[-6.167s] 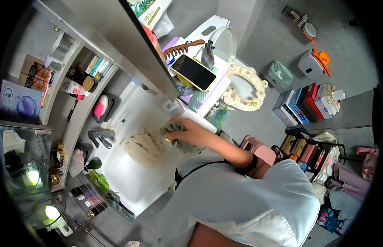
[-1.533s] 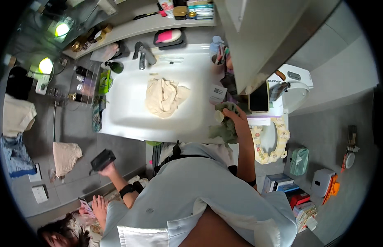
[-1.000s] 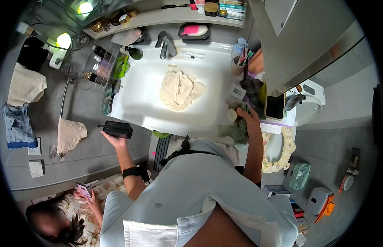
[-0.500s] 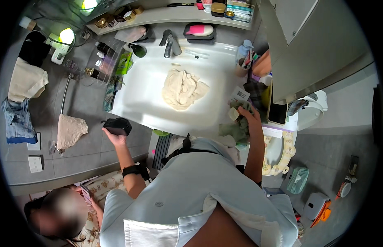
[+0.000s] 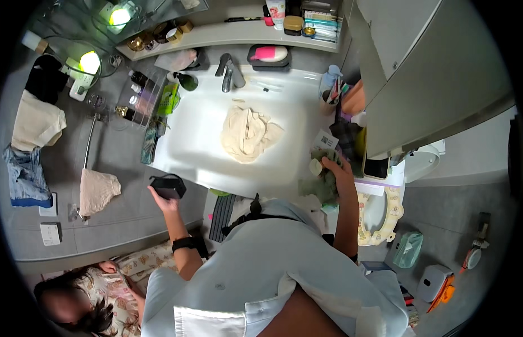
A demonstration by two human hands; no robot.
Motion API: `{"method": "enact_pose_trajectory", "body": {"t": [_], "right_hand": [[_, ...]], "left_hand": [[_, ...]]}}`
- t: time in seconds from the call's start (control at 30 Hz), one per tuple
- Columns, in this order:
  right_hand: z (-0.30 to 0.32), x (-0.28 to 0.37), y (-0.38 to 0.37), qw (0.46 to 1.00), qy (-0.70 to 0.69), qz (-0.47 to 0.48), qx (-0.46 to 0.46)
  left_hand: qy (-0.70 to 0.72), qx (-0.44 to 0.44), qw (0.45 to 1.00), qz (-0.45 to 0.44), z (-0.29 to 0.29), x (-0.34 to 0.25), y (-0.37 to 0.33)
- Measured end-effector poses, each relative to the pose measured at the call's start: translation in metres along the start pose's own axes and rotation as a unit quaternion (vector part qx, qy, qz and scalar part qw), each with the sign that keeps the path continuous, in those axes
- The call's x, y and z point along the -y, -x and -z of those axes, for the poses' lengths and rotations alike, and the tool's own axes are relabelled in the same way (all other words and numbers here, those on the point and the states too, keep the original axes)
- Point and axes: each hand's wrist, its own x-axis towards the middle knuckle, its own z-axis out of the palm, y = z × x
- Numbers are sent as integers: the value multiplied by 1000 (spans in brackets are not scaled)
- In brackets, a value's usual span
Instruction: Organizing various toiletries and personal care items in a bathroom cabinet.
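My left hand [image 5: 164,203] supports a small black box-shaped object [image 5: 169,187] beside the washbasin's near left corner; its exact kind is unclear. At the basin's right edge, my right hand [image 5: 341,169] is closed around a crumpled grey-green cloth [image 5: 325,184], which hangs down in front of the counter. A pale patch shows near my fingers. Inside the white washbasin [image 5: 185,132] lies a bunched cream cloth [image 5: 247,135], apart from both hands. The grey faucet [image 5: 230,73] stands behind it.
Bottles fill a clear rack [image 5: 141,101] on the left wall. To the right are a toothbrush cup [image 5: 329,102], a phone [image 5: 376,168], an open cabinet door [image 5: 435,84] and a toilet seat [image 5: 392,216]. Another person [image 5: 76,303] is at the lower left.
My left hand has shifted slightly right and down with the black object, which sits at a different tilt. My right hand still grips the cloth. The other person's head and hands have moved.
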Motion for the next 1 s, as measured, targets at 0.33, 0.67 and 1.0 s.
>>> {"method": "enact_pose_trajectory", "body": {"t": [0.33,0.67,1.0], "right_hand": [[16,-13,-5,998,53,-14,-18],[-1,23,22,997,75,-3,12],[-1,0,23,992,125,-6,30]], "left_hand": [[-104,-100,985,91,50,26,10],[-377,107,911,130,114,60,23],[-857,418,302,-7,234,125,8]]}}
